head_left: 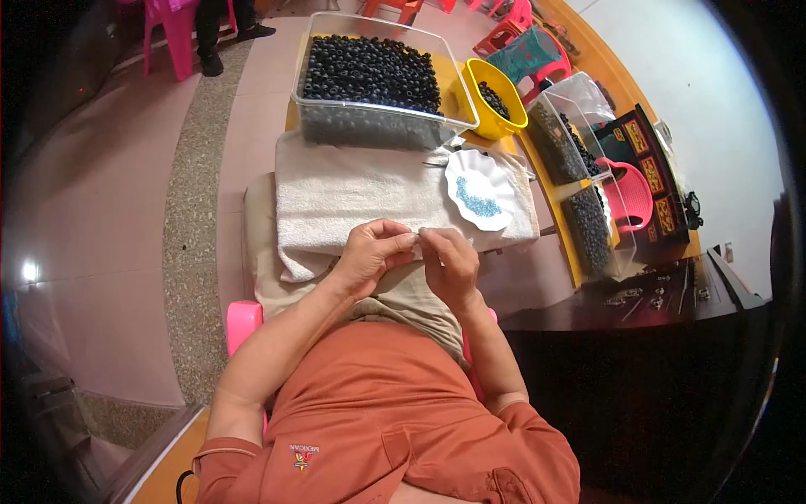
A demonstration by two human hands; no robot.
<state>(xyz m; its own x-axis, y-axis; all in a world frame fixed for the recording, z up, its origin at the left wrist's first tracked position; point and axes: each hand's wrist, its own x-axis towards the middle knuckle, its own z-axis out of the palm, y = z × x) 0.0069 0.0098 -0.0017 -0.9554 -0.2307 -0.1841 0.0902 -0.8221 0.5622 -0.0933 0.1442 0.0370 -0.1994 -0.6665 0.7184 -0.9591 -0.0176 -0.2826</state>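
Note:
My left hand (374,256) and my right hand (450,265) meet above my lap, just short of the near edge of a cream towel (353,189). Thumb and fingers of each are pinched together, fingertips almost touching. Whatever sits between them is too small to make out. Beyond my right hand, a white scalloped dish (480,166) rests on the towel, with small pale-blue glassy bits (477,202) spread over its nearer part. Close to the dish's far left side lies a thin dark tool (436,164), its kind unclear.
Behind the towel stands a big clear bin (369,126) of black ring-shaped pieces (369,71). A yellow tub (501,128) beside it holds similar ones. Clear boxes (617,259) with dark pieces stand at the right, near a dark table (579,319). Pink chairs (631,197) and another person's legs (220,29) appear farther off.

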